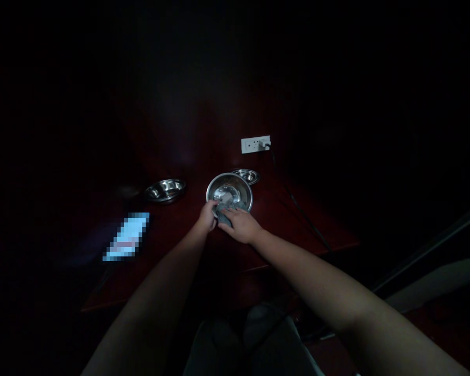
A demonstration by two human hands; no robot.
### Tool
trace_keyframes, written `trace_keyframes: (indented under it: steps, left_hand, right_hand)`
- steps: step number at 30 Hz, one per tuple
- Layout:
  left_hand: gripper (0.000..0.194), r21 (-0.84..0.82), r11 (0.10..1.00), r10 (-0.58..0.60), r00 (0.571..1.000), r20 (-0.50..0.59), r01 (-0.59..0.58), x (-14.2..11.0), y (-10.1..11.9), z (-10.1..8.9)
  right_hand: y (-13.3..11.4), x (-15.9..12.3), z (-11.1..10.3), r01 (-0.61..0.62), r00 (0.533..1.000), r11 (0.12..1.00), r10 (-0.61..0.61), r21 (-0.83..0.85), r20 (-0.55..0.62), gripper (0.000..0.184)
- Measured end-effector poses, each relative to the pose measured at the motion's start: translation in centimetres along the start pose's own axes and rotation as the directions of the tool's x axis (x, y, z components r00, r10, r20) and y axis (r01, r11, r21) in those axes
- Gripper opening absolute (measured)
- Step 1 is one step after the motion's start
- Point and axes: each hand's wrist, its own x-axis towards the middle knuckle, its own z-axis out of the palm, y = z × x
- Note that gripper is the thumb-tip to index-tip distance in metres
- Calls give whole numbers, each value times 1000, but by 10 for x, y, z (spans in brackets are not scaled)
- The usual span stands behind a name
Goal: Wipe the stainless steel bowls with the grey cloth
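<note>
A shiny metal bowl (241, 190) is tilted toward me above the dark red table. My left hand (208, 216) grips its near left rim, thumb on the inner side. Over the near rim lies a grey-green cloth (224, 215), with my right hand (241, 224) pressing it against the bowl. The fingers of my right hand are stretched out across the cloth. Whether the bowl's underside rests on the table is hidden.
To the left stands another metal bowl (165, 191). Behind the held bowl lies a round metal lid or plate (250, 176). A lit, blurred screen (127, 237) is at the left. A black cable (297, 203) runs from the wall socket (255, 144) across the table (266, 235).
</note>
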Motion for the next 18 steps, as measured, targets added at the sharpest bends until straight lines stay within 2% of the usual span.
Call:
trace_keyframes:
  steps: [5,9,14,18]
  left_hand:
    - [14,22,1000,23,1000,-14,-22,-5,-1,3]
    - [16,59,998,-8,1000,26,6,-13,3,4]
    - [30,96,995,-11,994,105,1,-23,7,2]
    - [41,130,991,20,994,105,-33,-26,5,2]
  right_hand:
    - [-2,-6,-6,-83,996,996,83,-24,14,45]
    - [-3,-13,-10,-90,996,994,91,-56,21,39]
    - [-3,-20,-11,-47,999,998,47,-47,-6,38]
    - [-1,-22,-10,-47,999,999,47,12,-13,38]
